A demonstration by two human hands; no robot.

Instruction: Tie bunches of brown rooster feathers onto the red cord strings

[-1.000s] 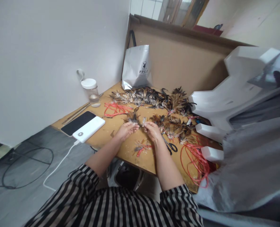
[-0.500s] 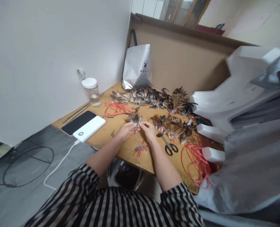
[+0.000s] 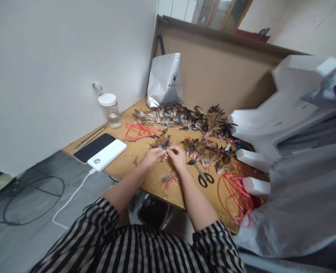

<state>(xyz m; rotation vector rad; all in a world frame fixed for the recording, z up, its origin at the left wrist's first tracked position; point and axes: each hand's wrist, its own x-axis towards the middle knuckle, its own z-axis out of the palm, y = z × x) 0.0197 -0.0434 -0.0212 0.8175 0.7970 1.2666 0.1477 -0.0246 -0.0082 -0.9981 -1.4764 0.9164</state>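
A small bunch of brown and dark feathers (image 3: pixel 163 141) stands up from the closed fingers of my left hand (image 3: pixel 153 156). My right hand (image 3: pixel 177 155) pinches at the base of that bunch, its fingertips against those of the left; what exactly lies between them is too small to make out. Below the hands, feather scraps with red strip ends (image 3: pixel 169 178) lie on the table (image 3: pixel 153 185). Right of my right hand is a pile of feather bunches (image 3: pixel 209 151), with black-handled scissors (image 3: pixel 203 177) just in front of it.
Behind the hands lies a long row of feather bunches (image 3: pixel 182 116) below a silver bag (image 3: pixel 164 81). Red strips (image 3: pixel 142 131) lie left, more red strips (image 3: pixel 236 197) right. A lidded bottle (image 3: pixel 110 110), phone (image 3: pixel 95 147) and white power bank (image 3: pixel 107 154) stand left; white foam (image 3: pixel 258 121) borders the right.
The feather bunch has tilted slightly and its tips spread differently. My right hand has shifted a little at its base; the things on the table have stayed put.
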